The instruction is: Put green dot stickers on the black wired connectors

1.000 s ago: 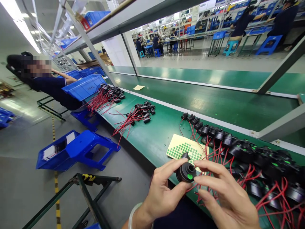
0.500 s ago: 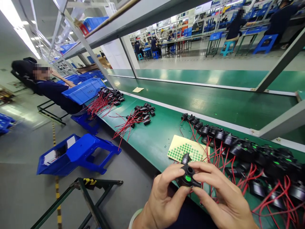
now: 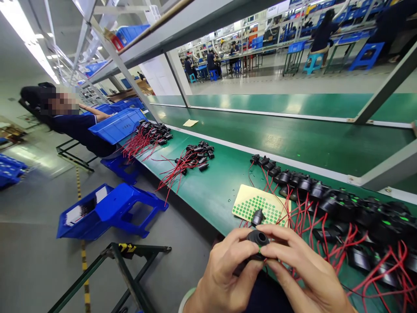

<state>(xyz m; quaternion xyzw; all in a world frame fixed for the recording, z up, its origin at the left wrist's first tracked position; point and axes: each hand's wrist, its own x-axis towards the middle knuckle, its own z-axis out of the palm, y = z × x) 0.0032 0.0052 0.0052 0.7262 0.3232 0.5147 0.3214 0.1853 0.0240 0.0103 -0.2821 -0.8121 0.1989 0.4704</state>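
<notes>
Between both hands, at the lower middle, is a black round part [image 3: 258, 237] with a hole in its top. My left hand [image 3: 224, 265] grips it from the left, and my right hand [image 3: 299, 265] from the right. A bit of green shows between the fingertips, which press on the part's near side. Just beyond it lies a cream sheet [image 3: 243, 201] of green dot stickers, with a small black cylinder [image 3: 258, 217] in front of it. Many black parts [image 3: 317, 191] with red wires, several bearing green dots, fill the bench on the right.
Two piles of black parts [image 3: 198, 154] with red wires lie farther left on the green bench [image 3: 208, 187]. A blue bin [image 3: 117, 124] stands beside a seated person [image 3: 74, 130]. A blue stool [image 3: 120, 208] is on the floor; metal posts rise behind the bench.
The held part has tilted, and my fingertips have closed over its green dot, which was in full view before. The view has shifted slightly; the seated person's arm has moved lower.
</notes>
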